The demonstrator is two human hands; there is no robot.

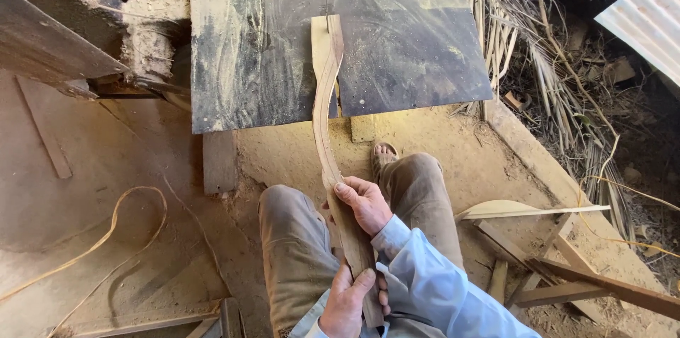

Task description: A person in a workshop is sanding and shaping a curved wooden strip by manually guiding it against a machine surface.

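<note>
A dusty dark saw table (pixel 418 55) fills the top of the view, its near edge ending above the person's knees (pixel 418 175), with a thin slot running down its middle. Open sawdust floor (pixel 85 210) lies to the left, crossed only by a loose curl of thin strip (pixel 134 203); to the right the floor is crowded with wood offcuts (pixel 567 274) and dry stalks (pixel 559 83). No containers show. A long, curved wooden piece (pixel 324 97), brown with a paler edge, runs from the person's lap up onto the table, its far end lying at the slot. The right hand (pixel 365 203) wraps its fingers around the piece at mid-length. The left hand (pixel 347 302) grips the near end, thumb across the wood. A pale blue sleeve (pixel 432 281) covers the right forearm.
</note>
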